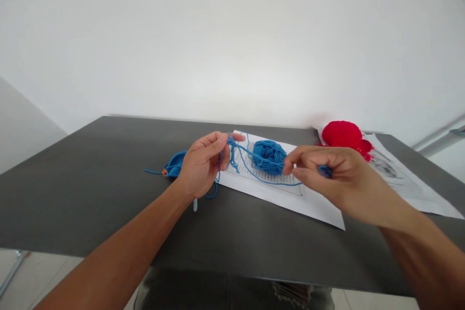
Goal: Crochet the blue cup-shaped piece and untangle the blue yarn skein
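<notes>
My left hand (203, 162) is closed in a pinch on a strand of blue yarn (250, 157) above the dark table. My right hand (327, 174) pinches the other end of that strand and has more blue yarn tucked in its fingers. The strand is stretched between the two hands. Behind it a blue yarn ball (269, 155) lies on a printed sheet of paper (290, 198). A small blue crocheted piece (175, 164) with an orange marker lies just left of my left hand. A pale thin tool end (195, 205) shows below my left hand.
A red yarn ball (343, 136) rests on a second printed sheet (410, 184) at the right rear of the dark grey table (90, 189). A white wall rises behind the table. The table's near edge runs across the bottom.
</notes>
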The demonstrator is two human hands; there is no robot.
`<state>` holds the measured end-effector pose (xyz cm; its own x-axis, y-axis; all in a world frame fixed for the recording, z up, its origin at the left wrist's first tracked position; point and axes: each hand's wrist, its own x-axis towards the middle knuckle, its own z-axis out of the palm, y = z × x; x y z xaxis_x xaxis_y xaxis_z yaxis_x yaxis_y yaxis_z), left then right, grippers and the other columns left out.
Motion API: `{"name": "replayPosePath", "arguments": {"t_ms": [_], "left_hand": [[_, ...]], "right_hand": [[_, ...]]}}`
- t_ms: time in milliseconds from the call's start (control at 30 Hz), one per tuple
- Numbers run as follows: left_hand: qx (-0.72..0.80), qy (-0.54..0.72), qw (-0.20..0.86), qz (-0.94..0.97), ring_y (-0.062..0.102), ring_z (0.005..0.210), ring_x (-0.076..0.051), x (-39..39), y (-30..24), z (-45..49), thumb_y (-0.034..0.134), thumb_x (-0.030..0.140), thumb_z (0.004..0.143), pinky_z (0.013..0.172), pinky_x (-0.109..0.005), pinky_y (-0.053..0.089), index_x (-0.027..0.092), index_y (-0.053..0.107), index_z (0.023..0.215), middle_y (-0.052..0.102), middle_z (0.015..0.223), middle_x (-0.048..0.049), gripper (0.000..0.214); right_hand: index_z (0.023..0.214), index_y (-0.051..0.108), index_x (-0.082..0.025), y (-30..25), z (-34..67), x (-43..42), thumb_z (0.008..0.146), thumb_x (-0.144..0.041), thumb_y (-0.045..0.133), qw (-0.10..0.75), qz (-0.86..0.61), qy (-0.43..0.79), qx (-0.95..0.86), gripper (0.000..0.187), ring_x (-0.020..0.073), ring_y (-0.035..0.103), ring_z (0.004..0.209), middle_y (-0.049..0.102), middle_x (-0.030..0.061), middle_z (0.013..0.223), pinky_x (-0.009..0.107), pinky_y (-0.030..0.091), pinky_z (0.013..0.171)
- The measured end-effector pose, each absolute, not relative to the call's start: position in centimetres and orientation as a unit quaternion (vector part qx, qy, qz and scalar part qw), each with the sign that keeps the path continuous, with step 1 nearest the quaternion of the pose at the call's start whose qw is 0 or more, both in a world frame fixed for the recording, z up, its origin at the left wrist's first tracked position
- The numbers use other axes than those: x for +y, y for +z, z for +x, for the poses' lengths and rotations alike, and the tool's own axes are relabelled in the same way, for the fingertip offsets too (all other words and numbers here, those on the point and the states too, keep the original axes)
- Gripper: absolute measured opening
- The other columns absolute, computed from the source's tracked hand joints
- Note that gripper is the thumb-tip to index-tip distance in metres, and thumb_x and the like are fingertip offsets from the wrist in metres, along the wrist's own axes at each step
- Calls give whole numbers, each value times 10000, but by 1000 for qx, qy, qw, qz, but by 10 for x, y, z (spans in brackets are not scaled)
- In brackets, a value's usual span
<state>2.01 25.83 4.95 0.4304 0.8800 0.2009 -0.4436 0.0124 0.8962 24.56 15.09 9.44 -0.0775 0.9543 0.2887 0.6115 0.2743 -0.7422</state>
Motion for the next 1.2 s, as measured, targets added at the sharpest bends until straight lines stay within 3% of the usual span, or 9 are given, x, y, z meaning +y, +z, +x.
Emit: {"name": "replayPosePath", "arguments": {"t_ms": [133, 267, 367, 467, 600, 667, 767, 1000, 1200], "left_hand": [[211, 468, 687, 514, 425, 484, -55, 256, 50, 19, 718, 293, 888, 526, -264, 318, 149, 591, 668, 767, 1057, -124, 292], [204, 444, 687, 538, 416, 484, -53, 256, 48, 18, 727, 300, 883, 550, -275, 333, 147, 603, 667, 742, 1006, -96, 293], [198, 429, 690, 548, 414, 491, -63, 255, 46, 19, 784, 336, 835, 519, -273, 293, 148, 615, 662, 684, 864, -55, 306], [194, 421, 694, 550, 398, 490, -59, 254, 46, 20, 820, 374, 808, 481, -269, 235, 147, 623, 665, 636, 823, -34, 332], [202, 418, 691, 554, 343, 456, -32, 253, 45, 20, 848, 394, 800, 454, -257, 180, 153, 633, 708, 633, 832, -15, 335], [213, 418, 684, 558, 320, 446, -26, 254, 45, 19, 862, 386, 794, 442, -254, 143, 159, 637, 734, 644, 828, -6, 325], [222, 409, 675, 573, 292, 433, -27, 254, 45, 18, 852, 399, 807, 438, -260, 117, 159, 656, 766, 674, 798, -12, 313], [197, 420, 663, 587, 286, 426, -44, 253, 49, 17, 763, 364, 876, 473, -293, 124, 152, 712, 740, 727, 786, -61, 257], [188, 440, 668, 570, 369, 451, -74, 252, 52, 17, 772, 311, 818, 496, -296, 187, 165, 659, 636, 714, 732, -56, 260]], "right_hand": [[682, 426, -230, 89, 224, 168, 769, -117, 580, 423, -531, 281, -678, 209, 132, 567, 644, 670, -10, 690, 249, 420, 590], [830, 568, -209, 90, 213, 186, 857, -186, 558, 422, -532, 295, -672, 37, 110, 465, 579, 544, -51, 624, 239, 371, 544], [933, 683, -183, 91, 204, 193, 934, -337, 612, 398, -539, 269, -692, 170, 94, 422, 565, 538, -47, 654, 236, 318, 519], [943, 749, -173, 88, 197, 197, 884, -393, 733, 373, -533, 284, -705, 228, 83, 385, 544, 524, -55, 622, 239, 289, 504], [793, 777, -160, 80, 198, 200, 803, -388, 836, 453, -489, 367, -648, 236, 105, 506, 639, 666, 1, 730, 242, 382, 574], [780, 788, -158, 77, 202, 201, 731, -374, 897, 511, -477, 430, -572, 247, 92, 470, 581, 639, -6, 663, 234, 333, 514], [753, 760, -159, 74, 205, 203, 654, -394, 943, 566, -464, 493, -470, 314, 62, 363, 493, 528, -46, 557, 222, 231, 440], [771, 652, -183, 76, 206, 203, 525, -360, 994, 589, -441, 559, -382, 456, 39, 302, 468, 420, -94, 523, 170, 168, 405], [685, 634, -157, 76, 205, 201, 560, -445, 991, 569, -438, 586, -376, 476, 24, 264, 481, 397, -83, 548, 158, 164, 396]]}}
